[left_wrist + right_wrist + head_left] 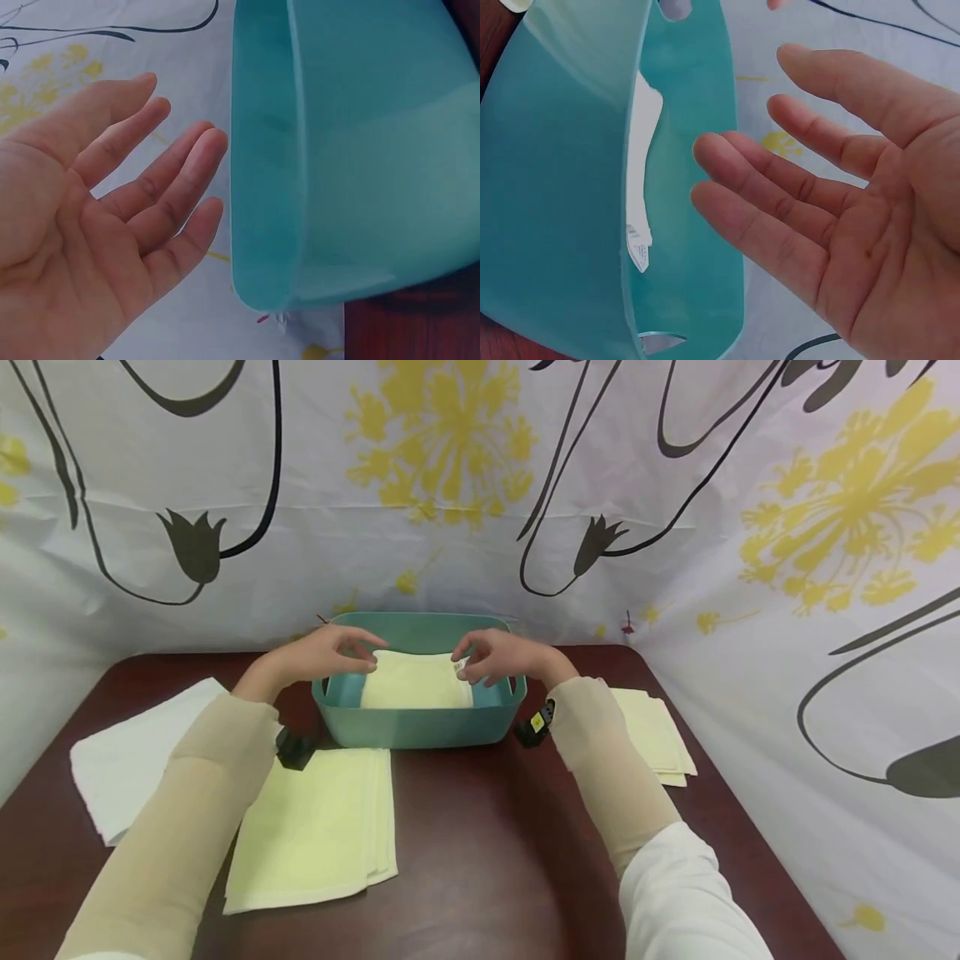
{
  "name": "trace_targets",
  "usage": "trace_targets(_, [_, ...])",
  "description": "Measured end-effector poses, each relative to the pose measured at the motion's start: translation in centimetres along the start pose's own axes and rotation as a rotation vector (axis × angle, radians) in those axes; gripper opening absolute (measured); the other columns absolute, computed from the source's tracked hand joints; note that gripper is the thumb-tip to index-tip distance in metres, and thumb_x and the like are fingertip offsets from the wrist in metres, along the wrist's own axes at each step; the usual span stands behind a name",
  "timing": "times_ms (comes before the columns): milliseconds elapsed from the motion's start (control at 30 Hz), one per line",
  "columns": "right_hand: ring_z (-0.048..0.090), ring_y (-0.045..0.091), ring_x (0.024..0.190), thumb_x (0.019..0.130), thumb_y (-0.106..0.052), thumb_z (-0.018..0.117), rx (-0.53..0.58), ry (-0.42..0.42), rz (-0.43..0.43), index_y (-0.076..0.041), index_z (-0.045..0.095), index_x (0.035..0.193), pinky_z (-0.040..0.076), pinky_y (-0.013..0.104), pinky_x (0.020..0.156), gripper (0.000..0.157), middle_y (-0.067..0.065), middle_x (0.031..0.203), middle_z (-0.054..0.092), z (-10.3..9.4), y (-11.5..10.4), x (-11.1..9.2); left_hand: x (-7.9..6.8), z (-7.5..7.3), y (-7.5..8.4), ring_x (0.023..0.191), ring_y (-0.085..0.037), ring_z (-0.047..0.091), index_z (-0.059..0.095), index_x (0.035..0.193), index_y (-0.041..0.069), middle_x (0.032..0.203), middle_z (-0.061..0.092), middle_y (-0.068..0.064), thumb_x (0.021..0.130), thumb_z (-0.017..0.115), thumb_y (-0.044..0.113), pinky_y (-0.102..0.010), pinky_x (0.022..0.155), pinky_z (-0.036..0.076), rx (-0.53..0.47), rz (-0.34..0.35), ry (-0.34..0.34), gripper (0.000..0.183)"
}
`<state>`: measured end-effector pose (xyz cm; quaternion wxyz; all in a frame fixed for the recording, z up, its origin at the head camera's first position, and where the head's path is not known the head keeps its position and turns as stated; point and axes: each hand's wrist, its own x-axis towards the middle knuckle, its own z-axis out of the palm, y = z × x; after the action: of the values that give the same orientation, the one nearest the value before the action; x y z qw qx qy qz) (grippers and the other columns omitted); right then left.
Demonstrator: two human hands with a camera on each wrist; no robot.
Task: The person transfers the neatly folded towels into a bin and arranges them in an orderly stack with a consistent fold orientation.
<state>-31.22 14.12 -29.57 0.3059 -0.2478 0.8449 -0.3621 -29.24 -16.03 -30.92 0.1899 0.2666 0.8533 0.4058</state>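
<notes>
A teal plastic basket [420, 728] stands at the back of the table, and a pale yellow folded cloth [416, 681] with a small printed tag lies inside it. Over the basket's left side hovers my left hand [326, 653], fingers loosely bent and nothing in them. My right hand [510, 656] is above the right side, likewise holding nothing, its fingertips near the cloth's tagged corner in the head view. Both wrist views show relaxed, spread fingers beside the teal basket wall [382, 165]; in the right wrist view a strip of the cloth [639, 157] shows past the rim.
A stack of yellow cloths [315, 831] lies on the dark red table [487, 860] at front left. White cloth [135, 756] is at the far left, partly behind the left forearm. More yellow cloths [651, 731] lie at right. A patterned curtain [465, 560] hangs behind.
</notes>
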Motion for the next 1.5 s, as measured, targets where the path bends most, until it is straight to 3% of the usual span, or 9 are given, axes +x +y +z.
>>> trace_targets(367, [0.059,0.023,0.099,0.091,-0.017,0.060,-0.104,0.029,-0.098,-0.007,0.049,0.121,0.048,0.037,0.082,0.034,0.013,0.109,0.057,1.9,0.3,-1.4,-2.1,1.9,-1.1,0.105,-0.025,0.057,0.051,0.132,0.008,0.117,0.058,-0.013,0.093,0.058,0.019,-0.045,0.090,0.042,-0.044,0.082,0.047,0.041])
trace_targets(800, [0.058,0.024,0.097,0.090,-0.012,0.062,0.002,0.083,-0.185,-0.002,0.053,0.115,0.047,0.037,0.082,0.028,0.014,0.102,0.058,2.8,2.1,-2.9,-4.1,4.7,-2.5,0.106,-0.027,0.056,0.053,0.129,0.007,0.113,0.059,-0.014,0.091,0.060,0.013,-0.040,0.083,0.047,-0.144,0.152,0.059,0.039])
trace_targets(967, [0.058,0.026,0.096,0.090,-0.007,0.061,0.039,0.084,-0.221,-0.002,0.053,0.113,0.048,0.043,0.078,0.025,0.014,0.100,0.059,3.4,2.7,-3.3,-4.9,5.2,-3.6,0.108,-0.027,0.055,0.052,0.130,0.007,0.119,0.058,-0.012,0.091,0.060,0.013,-0.034,0.083,0.048,-0.151,0.153,0.051,0.039])
trace_targets(1300, [0.056,0.023,0.098,0.087,-0.008,0.065,-0.003,0.161,-0.274,-0.001,0.056,0.110,0.047,0.036,0.087,0.026,0.009,0.105,0.056,5.2,3.2,-3.8,-6.5,5.9,-5.3,0.105,-0.024,0.056,0.053,0.129,0.008,0.122,0.056,-0.012,0.092,0.059,0.016,-0.033,0.083,0.047,-0.139,0.125,0.081,0.038])
trace_targets(1500, [0.057,0.022,0.096,0.088,-0.008,0.064,0.038,0.129,-0.239,-0.003,0.055,0.112,0.049,0.036,0.080,0.026,0.009,0.103,0.056,6.1,4.0,-3.8,-7.1,6.4,-5.9,0.104,-0.022,0.056,0.053,0.129,0.006,0.119,0.056,-0.017,0.092,0.059,0.016,-0.032,0.083,0.047,-0.166,0.119,0.086,0.038])
